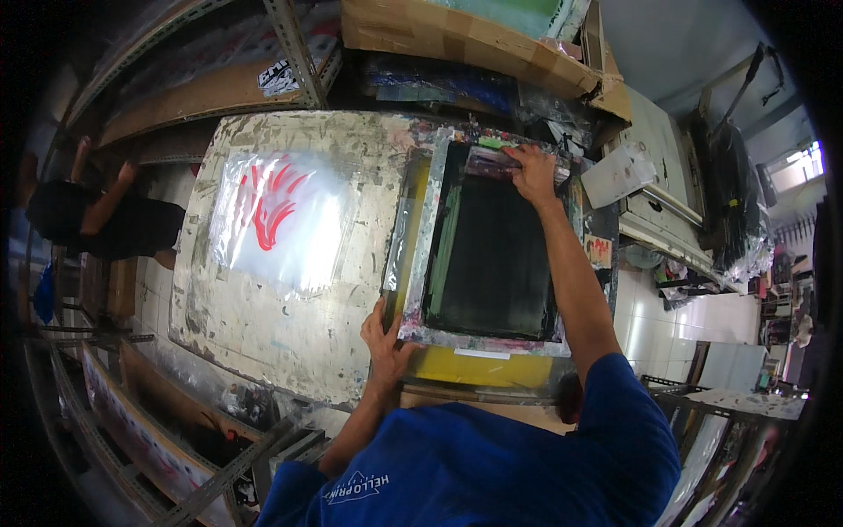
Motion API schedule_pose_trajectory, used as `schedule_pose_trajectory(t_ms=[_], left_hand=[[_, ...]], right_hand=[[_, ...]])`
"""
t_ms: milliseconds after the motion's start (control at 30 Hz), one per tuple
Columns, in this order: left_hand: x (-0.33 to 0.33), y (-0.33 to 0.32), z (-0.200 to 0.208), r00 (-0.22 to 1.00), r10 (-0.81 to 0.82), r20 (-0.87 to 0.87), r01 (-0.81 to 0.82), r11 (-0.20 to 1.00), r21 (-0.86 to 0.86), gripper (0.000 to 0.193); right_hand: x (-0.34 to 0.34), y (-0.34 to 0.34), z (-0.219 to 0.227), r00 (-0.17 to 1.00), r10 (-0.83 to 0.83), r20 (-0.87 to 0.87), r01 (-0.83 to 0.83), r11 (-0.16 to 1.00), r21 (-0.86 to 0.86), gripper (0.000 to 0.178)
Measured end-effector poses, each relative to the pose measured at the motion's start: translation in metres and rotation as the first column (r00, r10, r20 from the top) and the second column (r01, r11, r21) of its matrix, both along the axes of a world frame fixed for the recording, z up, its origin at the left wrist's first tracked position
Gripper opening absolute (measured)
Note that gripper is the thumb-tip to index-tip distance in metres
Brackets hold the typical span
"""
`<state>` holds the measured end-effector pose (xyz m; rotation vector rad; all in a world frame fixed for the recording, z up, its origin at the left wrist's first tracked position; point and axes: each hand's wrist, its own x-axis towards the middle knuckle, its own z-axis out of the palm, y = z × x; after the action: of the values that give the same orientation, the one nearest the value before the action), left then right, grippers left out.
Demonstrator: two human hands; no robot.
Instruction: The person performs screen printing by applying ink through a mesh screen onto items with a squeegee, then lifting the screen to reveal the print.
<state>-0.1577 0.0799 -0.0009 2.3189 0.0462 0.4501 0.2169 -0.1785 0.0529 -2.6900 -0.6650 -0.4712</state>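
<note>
A screen printing frame with a dark mesh lies on the right part of the worktable. At the frame's near left corner is my left hand, its fingers and thumb closed about the edge. My right arm reaches over the mesh to the far end. There my right hand grips a squeegee, whose wide blade lies across the mesh. Under the frame a yellow base shows along the near and left sides. Left of it lies a clear plastic sheet with red flame-like strokes.
The stained worktable spreads to the left. Behind it stand a metal shelf and a cardboard box. A white plastic container sits at the right. Another person in dark clothes is at the far left.
</note>
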Motion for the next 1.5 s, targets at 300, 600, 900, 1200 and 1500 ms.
schedule_pose_trajectory(t_ms=[300, 600, 900, 1200, 1500], left_hand=[[-0.006, 0.000, 0.000, 0.996, -0.014, -0.084, 0.011, 0.999, -0.033, 0.074], [0.001, -0.020, 0.007, 0.982, 0.136, 0.130, -0.103, 0.967, -0.232, 0.067], [0.085, -0.049, 0.162, 0.889, 0.356, 0.288, -0.026, 0.667, -0.744, 0.051], [0.106, -0.008, 0.015, 0.854, 0.518, -0.040, -0.519, 0.848, -0.106, 0.055], [0.091, -0.031, 0.007, 0.932, 0.352, 0.086, -0.316, 0.907, -0.278, 0.014]], right_hand=[[0.015, -0.001, 0.024, 0.972, 0.034, -0.231, 0.029, 0.964, 0.264, 0.052], [-0.159, -0.023, 0.078, 0.857, 0.128, -0.499, 0.127, 0.886, 0.446, 0.054], [-0.246, 0.012, 0.215, 1.000, 0.002, 0.009, -0.002, 1.000, 0.013, 0.053], [-0.138, 0.013, 0.280, 0.978, 0.027, 0.205, -0.059, 0.986, 0.155, 0.039], [-0.113, 0.004, 0.293, 0.987, -0.010, 0.160, -0.005, 0.996, 0.090, 0.037]])
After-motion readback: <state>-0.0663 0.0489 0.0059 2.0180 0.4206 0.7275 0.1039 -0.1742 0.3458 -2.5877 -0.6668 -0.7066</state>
